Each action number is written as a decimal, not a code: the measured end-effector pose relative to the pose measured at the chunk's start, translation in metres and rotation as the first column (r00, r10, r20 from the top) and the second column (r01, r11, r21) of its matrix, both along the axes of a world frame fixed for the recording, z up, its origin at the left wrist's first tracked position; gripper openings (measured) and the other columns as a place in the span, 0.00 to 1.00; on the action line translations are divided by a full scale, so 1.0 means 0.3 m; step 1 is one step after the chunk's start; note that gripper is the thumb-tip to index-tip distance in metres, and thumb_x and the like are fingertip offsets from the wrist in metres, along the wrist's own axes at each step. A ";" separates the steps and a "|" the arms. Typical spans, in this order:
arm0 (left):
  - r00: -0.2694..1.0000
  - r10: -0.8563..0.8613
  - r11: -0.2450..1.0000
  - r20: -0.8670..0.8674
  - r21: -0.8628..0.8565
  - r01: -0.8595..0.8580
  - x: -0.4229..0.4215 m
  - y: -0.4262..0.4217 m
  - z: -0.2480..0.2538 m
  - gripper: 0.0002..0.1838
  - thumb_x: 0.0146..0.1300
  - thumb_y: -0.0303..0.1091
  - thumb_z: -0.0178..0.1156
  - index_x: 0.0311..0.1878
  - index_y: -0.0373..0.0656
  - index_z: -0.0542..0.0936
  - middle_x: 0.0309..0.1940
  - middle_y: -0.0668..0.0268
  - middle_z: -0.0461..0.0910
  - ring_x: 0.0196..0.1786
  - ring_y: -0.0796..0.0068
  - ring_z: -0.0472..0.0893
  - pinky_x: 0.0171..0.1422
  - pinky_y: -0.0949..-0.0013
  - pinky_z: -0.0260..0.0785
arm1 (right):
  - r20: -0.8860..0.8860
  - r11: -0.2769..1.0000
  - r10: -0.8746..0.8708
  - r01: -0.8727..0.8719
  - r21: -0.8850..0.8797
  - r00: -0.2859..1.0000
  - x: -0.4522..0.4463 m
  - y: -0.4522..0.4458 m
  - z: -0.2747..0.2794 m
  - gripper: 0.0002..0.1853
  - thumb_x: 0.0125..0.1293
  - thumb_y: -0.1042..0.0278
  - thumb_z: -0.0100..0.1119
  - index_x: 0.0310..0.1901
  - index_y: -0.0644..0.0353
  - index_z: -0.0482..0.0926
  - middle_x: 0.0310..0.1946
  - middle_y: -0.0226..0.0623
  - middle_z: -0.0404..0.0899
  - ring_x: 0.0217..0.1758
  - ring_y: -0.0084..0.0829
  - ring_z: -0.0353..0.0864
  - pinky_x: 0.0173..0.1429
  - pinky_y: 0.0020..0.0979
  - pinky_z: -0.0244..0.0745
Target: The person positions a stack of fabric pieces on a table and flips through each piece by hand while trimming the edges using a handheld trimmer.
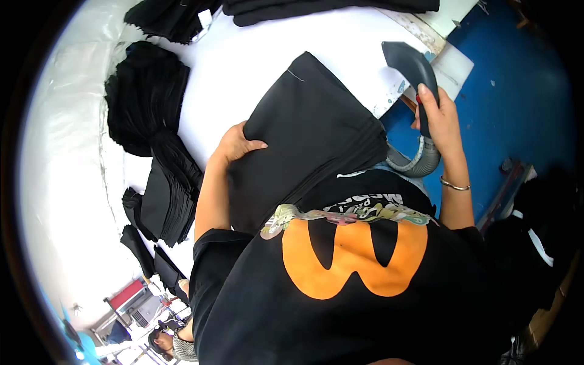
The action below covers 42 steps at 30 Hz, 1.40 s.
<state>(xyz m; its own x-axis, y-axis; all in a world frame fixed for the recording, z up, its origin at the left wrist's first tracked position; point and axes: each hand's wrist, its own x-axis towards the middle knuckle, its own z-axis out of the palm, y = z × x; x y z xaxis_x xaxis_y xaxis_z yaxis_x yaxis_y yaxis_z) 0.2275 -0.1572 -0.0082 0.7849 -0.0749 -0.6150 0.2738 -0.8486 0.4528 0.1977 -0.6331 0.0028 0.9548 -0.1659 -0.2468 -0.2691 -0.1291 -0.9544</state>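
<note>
A stack of black cloth pieces (310, 115) lies on the white tabletop, its layered edges showing at the right and lower side. A short pale thread (296, 76) rests on its top piece, near the far corner. My left hand (236, 143) holds the stack's left edge, thumb on top and the other fingers partly hidden. Off the table's right edge, my right hand (439, 115) is wrapped round the handle of a black handheld nozzle (409, 61). Its flat head points left, apart from the cloth. A ribbed grey hose (420, 162) curves from the handle toward my body.
More black cloth bundles (146, 97) line the table's left side, and folded black cloth (328, 7) lies at the far edge. Blue floor (505, 91) shows at right. A person (167, 342) is at lower left. Dark items (523, 243) are piled at lower right.
</note>
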 end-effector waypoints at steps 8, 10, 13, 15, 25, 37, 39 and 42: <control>0.555 -0.481 0.783 0.679 0.618 -0.078 -0.235 -0.150 0.607 0.19 0.50 0.35 0.77 0.44 0.41 0.84 0.35 0.55 0.85 0.40 0.48 0.84 0.45 0.53 0.76 | 0.120 0.994 0.038 -0.050 0.094 0.992 0.120 0.011 -0.006 0.27 0.76 0.41 0.61 0.39 0.63 0.78 0.21 0.30 0.74 0.19 0.20 0.74 0.25 0.25 0.70; 0.381 -0.581 0.706 0.719 0.678 -0.203 -0.300 -0.169 0.656 0.20 0.41 0.26 0.73 0.41 0.42 0.83 0.35 0.60 0.83 0.36 0.53 0.82 0.42 0.55 0.74 | 0.129 0.992 0.070 -0.083 0.099 0.989 0.155 0.028 0.016 0.27 0.75 0.41 0.61 0.39 0.64 0.78 0.21 0.30 0.74 0.19 0.20 0.74 0.25 0.25 0.70; 0.248 -0.682 0.622 0.688 0.724 -0.298 -0.364 -0.207 0.576 0.21 0.41 0.25 0.67 0.44 0.43 0.83 0.35 0.63 0.81 0.35 0.58 0.80 0.41 0.58 0.72 | 0.147 0.992 0.117 -0.122 0.023 0.982 0.201 0.049 0.038 0.23 0.78 0.45 0.60 0.40 0.61 0.77 0.21 0.28 0.75 0.19 0.19 0.73 0.25 0.23 0.70; 0.258 -0.668 0.639 0.698 0.716 -0.281 -0.389 -0.246 0.428 0.18 0.46 0.24 0.62 0.44 0.44 0.83 0.33 0.66 0.79 0.35 0.63 0.79 0.40 0.61 0.70 | 0.130 0.992 0.121 -0.125 0.026 0.984 0.207 0.052 0.037 0.22 0.77 0.45 0.60 0.41 0.61 0.78 0.22 0.28 0.75 0.20 0.19 0.73 0.26 0.23 0.70; 0.753 -0.258 0.961 0.605 0.238 0.138 -0.262 -0.394 0.018 0.31 0.56 0.40 0.76 0.61 0.40 0.79 0.59 0.53 0.76 0.60 0.48 0.78 0.61 0.53 0.73 | -0.008 0.997 0.062 -0.062 0.037 0.998 0.078 -0.041 -0.008 0.20 0.79 0.49 0.57 0.41 0.61 0.77 0.25 0.31 0.78 0.22 0.20 0.76 0.28 0.24 0.71; 0.560 -0.356 0.933 0.748 0.252 0.258 0.125 -0.567 -0.097 0.25 0.41 0.17 0.73 0.46 0.42 0.79 0.56 0.62 0.81 0.72 0.43 0.70 0.72 0.48 0.66 | -0.269 0.934 0.343 -0.356 0.001 0.900 -0.060 -0.124 0.080 0.23 0.76 0.47 0.59 0.51 0.64 0.81 0.24 0.31 0.76 0.26 0.22 0.77 0.33 0.27 0.72; 0.529 -0.307 0.949 0.792 0.214 0.230 0.124 -0.566 -0.108 0.25 0.40 0.15 0.72 0.44 0.42 0.78 0.53 0.62 0.80 0.70 0.43 0.71 0.73 0.49 0.64 | -0.066 0.795 0.550 -0.547 -0.263 0.832 -0.025 -0.032 0.022 0.25 0.74 0.46 0.60 0.52 0.64 0.81 0.27 0.41 0.81 0.31 0.37 0.82 0.40 0.36 0.76; 0.505 -0.191 0.978 0.842 0.119 0.172 0.103 -0.545 -0.170 0.23 0.41 0.16 0.72 0.42 0.42 0.77 0.49 0.64 0.82 0.67 0.45 0.73 0.73 0.52 0.64 | -0.064 0.790 0.515 -0.502 -0.352 0.855 0.122 0.116 -0.017 0.25 0.77 0.47 0.57 0.49 0.67 0.79 0.26 0.46 0.77 0.31 0.35 0.79 0.40 0.36 0.74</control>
